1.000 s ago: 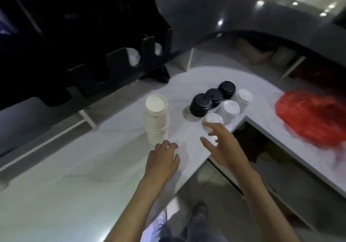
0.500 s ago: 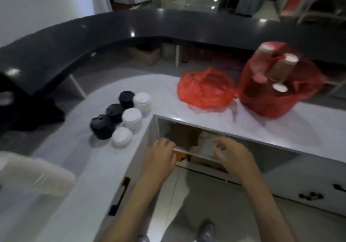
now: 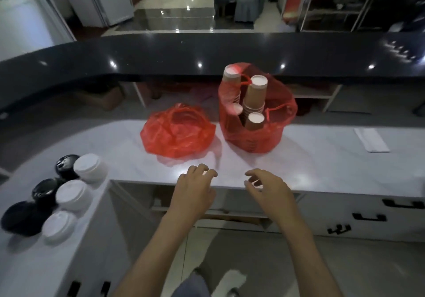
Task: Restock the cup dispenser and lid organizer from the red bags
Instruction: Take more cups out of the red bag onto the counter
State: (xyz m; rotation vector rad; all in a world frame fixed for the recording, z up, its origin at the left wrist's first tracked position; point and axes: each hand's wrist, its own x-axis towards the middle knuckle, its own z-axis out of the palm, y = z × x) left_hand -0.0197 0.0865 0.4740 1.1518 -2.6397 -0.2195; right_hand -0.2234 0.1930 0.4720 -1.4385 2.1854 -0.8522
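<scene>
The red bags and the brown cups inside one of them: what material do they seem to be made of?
The red bags look like thin plastic film: glossy, crinkled and see-through, since the cups show through the wall. The brown cups look like matte paper with white insides and rolled rims, though a thin coating cannot be ruled out.

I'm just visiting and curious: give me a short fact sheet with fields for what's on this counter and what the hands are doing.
Full bag: red bag holding upright stacks of brown cups
Other bag: red, crumpled, left of it
Lids: black lids and white lids stacked at left
Left hand: loosely curled, empty
Right hand: loosely curled, empty
Surface: white counter
</scene>
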